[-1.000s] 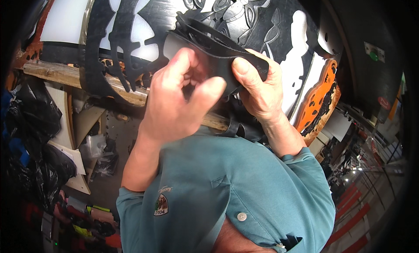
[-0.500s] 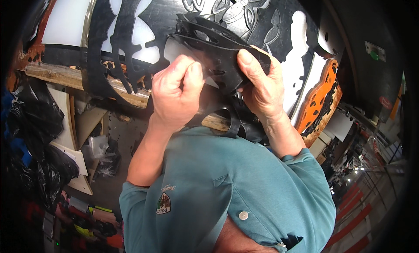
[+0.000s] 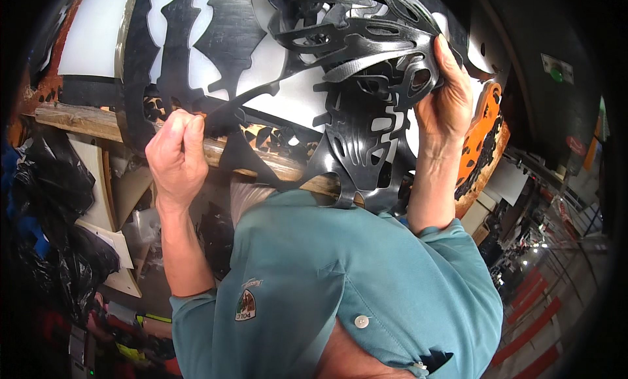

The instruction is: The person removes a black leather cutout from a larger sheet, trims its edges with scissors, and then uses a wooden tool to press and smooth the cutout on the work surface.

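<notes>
My left hand (image 3: 176, 156) is closed in a pinch at the tapered end of a thin black strip (image 3: 255, 93). The strip stretches right toward a bundle of black cut-out pieces (image 3: 373, 48), flexible-looking and full of slots and oval holes. My right hand (image 3: 448, 101) is closed on the right side of this bundle, thumb in front, with the fingers partly hidden behind it. More black cut-out sheet (image 3: 356, 143) hangs below, over the work surface's front edge and close to my shirt. Left of the bundle lies a black sheet (image 3: 232, 25) with shaped openings showing white underneath.
A wooden beam (image 3: 78, 119) runs along the work surface's front edge. An orange panel with holes (image 3: 487, 127) stands at the right. Black plastic bags (image 3: 52, 196) and pale boards (image 3: 95, 176) are at the lower left.
My hands have moved apart, left hand down and left, right hand up and right. The black pieces, bunched between them before, are now spread out, with a strip stretched toward my left hand.
</notes>
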Demonstrator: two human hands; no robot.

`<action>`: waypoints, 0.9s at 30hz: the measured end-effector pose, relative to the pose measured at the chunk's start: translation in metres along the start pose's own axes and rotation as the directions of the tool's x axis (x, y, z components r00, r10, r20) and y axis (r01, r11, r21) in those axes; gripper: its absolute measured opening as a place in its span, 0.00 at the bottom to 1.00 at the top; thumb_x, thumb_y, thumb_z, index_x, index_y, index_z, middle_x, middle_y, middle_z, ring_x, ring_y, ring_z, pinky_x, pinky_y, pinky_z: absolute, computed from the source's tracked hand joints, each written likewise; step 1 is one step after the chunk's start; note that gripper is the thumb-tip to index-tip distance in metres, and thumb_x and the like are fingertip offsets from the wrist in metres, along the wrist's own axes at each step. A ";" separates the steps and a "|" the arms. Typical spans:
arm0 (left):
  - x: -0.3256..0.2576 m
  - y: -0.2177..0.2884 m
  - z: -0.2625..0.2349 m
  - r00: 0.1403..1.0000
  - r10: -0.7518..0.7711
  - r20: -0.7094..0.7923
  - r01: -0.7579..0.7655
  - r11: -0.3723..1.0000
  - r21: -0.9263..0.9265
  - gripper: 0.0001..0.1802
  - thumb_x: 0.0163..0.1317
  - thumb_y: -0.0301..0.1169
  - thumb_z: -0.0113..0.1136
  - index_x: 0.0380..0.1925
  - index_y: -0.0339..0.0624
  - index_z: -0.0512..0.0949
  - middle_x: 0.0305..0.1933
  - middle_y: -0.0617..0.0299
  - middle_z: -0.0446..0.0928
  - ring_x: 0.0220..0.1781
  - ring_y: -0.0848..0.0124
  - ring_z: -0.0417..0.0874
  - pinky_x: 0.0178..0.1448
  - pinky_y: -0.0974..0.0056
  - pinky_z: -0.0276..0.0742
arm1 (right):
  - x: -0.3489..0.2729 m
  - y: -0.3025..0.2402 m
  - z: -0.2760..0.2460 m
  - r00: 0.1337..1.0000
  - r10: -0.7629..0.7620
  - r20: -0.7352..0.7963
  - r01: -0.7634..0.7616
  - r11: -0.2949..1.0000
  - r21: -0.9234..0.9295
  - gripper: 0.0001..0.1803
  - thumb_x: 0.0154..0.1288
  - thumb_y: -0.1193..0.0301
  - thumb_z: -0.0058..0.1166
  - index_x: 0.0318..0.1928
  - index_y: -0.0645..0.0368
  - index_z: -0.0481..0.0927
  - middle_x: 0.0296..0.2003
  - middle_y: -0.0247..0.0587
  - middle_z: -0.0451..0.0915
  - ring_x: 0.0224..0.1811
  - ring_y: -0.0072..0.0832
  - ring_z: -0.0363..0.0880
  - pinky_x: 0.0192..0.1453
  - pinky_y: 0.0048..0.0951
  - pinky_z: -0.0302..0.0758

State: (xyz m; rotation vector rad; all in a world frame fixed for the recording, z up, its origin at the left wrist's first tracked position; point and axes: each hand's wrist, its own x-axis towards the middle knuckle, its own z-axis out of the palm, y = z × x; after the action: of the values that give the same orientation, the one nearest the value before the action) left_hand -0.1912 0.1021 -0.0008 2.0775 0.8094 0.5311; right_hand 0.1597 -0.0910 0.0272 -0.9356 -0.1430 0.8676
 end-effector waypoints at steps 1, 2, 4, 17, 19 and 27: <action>-0.002 -0.005 -0.005 0.994 -0.043 -0.104 0.033 0.995 -0.095 0.09 0.78 0.24 0.54 0.34 0.35 0.73 0.28 0.64 0.69 0.26 0.73 0.68 0.31 0.67 0.67 | 0.001 -0.006 -0.006 0.994 -0.051 -0.100 0.041 0.994 -0.099 0.13 0.74 0.73 0.63 0.54 0.67 0.83 0.45 0.44 0.89 0.41 0.30 0.90 0.46 0.31 0.89; -0.002 -0.010 -0.013 0.972 -0.165 -0.169 0.134 0.974 -0.181 0.11 0.81 0.26 0.52 0.35 0.38 0.73 0.28 0.68 0.66 0.27 0.77 0.66 0.31 0.69 0.65 | 0.017 -0.030 -0.011 0.941 -0.119 -0.317 0.097 0.992 -0.085 0.09 0.74 0.74 0.63 0.50 0.63 0.82 0.38 0.42 0.87 0.36 0.28 0.87 0.39 0.28 0.86; 0.000 -0.021 -0.025 0.954 -0.240 -0.180 0.163 0.917 -0.364 0.12 0.84 0.29 0.49 0.35 0.41 0.73 0.28 0.72 0.63 0.28 0.81 0.64 0.31 0.72 0.63 | 0.022 -0.084 -0.020 0.828 -0.309 -0.468 0.299 0.949 -0.096 0.08 0.78 0.71 0.58 0.48 0.63 0.81 0.37 0.41 0.86 0.33 0.28 0.83 0.32 0.24 0.77; -0.041 0.074 -0.013 0.915 -0.256 -0.312 0.218 0.964 -0.151 0.09 0.78 0.29 0.60 0.51 0.37 0.82 0.43 0.60 0.84 0.38 0.76 0.82 0.42 0.70 0.79 | -0.059 -0.015 -0.006 0.825 -0.504 0.258 0.426 0.252 -0.869 0.11 0.70 0.78 0.69 0.50 0.68 0.85 0.38 0.39 0.87 0.36 0.24 0.83 0.39 0.25 0.81; -0.051 0.092 0.021 0.943 -0.301 0.143 0.330 0.903 -0.274 0.15 0.76 0.28 0.62 0.58 0.33 0.80 0.48 0.54 0.86 0.42 0.72 0.85 0.48 0.66 0.83 | -0.061 -0.013 0.001 0.681 -0.429 0.594 0.641 -0.043 -0.766 0.15 0.66 0.82 0.69 0.52 0.69 0.83 0.40 0.47 0.87 0.37 0.36 0.87 0.43 0.32 0.84; -0.023 0.095 0.094 0.738 -0.309 0.601 0.612 0.682 -0.401 0.21 0.70 0.21 0.65 0.61 0.27 0.74 0.47 0.57 0.86 0.45 0.80 0.83 0.51 0.72 0.80 | -0.109 -0.017 -0.005 0.669 -0.062 0.741 0.732 -0.117 -0.671 0.23 0.52 0.84 0.73 0.51 0.70 0.84 0.38 0.52 0.86 0.36 0.42 0.87 0.38 0.35 0.83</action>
State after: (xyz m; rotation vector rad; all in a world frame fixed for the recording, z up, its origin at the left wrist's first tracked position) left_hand -0.1154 -0.0085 0.0210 1.2531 0.7262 -0.0696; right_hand 0.0999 -0.1759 0.0633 -1.8114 -1.7238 0.1447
